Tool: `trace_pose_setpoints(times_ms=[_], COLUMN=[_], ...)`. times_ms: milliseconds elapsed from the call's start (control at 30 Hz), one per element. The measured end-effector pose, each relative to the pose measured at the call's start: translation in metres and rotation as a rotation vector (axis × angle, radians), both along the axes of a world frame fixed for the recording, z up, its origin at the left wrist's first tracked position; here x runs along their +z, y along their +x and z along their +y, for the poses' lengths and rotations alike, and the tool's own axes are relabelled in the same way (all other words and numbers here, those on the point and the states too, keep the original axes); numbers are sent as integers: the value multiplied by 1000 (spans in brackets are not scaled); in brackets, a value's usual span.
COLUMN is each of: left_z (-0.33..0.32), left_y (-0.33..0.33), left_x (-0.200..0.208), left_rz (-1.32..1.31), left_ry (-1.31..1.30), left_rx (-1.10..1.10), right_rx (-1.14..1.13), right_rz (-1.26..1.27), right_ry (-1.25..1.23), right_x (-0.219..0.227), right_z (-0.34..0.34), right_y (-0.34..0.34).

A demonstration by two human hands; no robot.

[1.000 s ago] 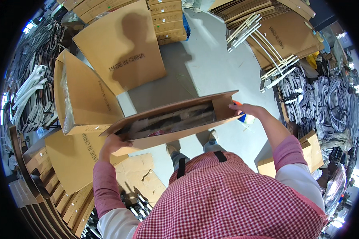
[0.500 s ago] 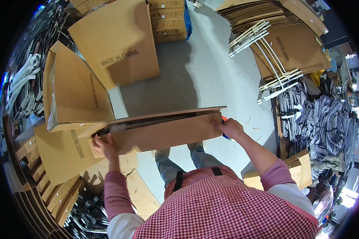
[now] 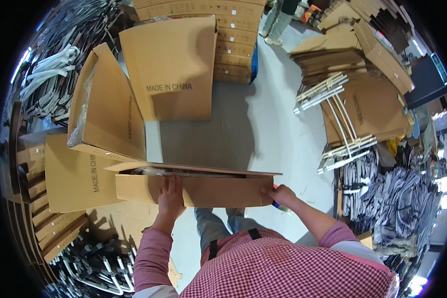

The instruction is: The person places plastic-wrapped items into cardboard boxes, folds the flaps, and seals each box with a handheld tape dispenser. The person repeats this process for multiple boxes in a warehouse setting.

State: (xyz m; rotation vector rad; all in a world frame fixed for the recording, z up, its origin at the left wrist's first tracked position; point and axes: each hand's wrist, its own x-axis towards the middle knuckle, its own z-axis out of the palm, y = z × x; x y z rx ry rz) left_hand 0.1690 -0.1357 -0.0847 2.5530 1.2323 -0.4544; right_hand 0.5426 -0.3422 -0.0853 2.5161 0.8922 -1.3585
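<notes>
A long, shallow brown cardboard carton is in front of me, with its long side panel facing me. Its top flap stands partly raised, and clear plastic wrap and something dark show in the gap. My left hand lies on the side panel left of the middle, fingers stretched up to its top edge. At the carton's right end my right hand is closed round a small red and blue object, mostly hidden by the fingers. The thumb of that hand presses on the carton's corner.
Large flat cartons lean beyond the left side, and stacked boxes rise behind them. A white metal frame rests against cardboard on the right, near bundled grey fabric. Black and silver tubes lie lower left. Someone stands far off.
My left hand has moved right, from the carton's left end onto its side panel. My right hand stays at the right end. The view has shifted, so the carton appears lower.
</notes>
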Motion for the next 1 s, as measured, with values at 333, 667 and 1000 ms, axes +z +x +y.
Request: trace_pose_setpoints(times_ms=[333, 667, 1000], left_z=[-19, -17, 0], left_y=[-7, -21, -67], left_x=[-18, -19, -22], left_rz=[-6, -246, -215], left_ry=[14, 6, 70], left_rx=[59, 121, -8], right_rx=[377, 831, 391], right_rz=[907, 245, 71], right_ry=[-355, 371, 509], right_x=[8, -119, -83], right_z=[38, 304, 264], right_y=[96, -31, -214])
